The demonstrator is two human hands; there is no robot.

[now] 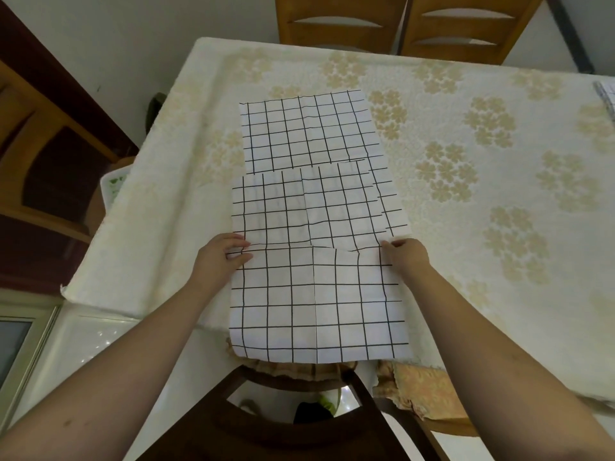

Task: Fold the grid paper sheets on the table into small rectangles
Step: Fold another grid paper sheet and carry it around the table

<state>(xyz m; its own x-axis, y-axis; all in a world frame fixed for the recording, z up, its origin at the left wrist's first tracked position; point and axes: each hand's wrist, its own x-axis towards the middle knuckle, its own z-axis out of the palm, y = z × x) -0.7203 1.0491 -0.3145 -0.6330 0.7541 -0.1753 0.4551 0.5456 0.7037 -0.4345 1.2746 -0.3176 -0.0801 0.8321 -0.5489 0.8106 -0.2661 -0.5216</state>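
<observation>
- Nearest the camera: dark wooden chair back (299, 424), just under the near edge of the desk (466, 201), which wears a pale flowered cloth.
- Near grid sheet (316, 261) lies straight ahead. Its long axis runs away from the person; the near end overhangs the desk edge above the chair.
- Far part of this sheet looks folded back toward the person. The folded flap's free edge sits across the sheet's middle, level with both hands.
- Left hand (223, 252) is at the sheet's left edge, fingers pinching the paper where the flap edge meets it.
- Right hand (404, 254) is at the right edge at the same level, fingertips nipping the paper corner there.
- Both hands are equally near, one on each side, mirrored across the centre crease.
- Second grid sheet (307, 131) lies flat beyond, partly under the first, well past the hands.
- Another gridded piece (607, 98) shows at the far right rim; too cropped to tell more.
- Judgement: the next move likely turns on the cross-wise line between the two hands; the flap edge must stay square to the long sides or the rectangle skews.
- Light wooden chairs (399, 24) stand at the far side.
</observation>
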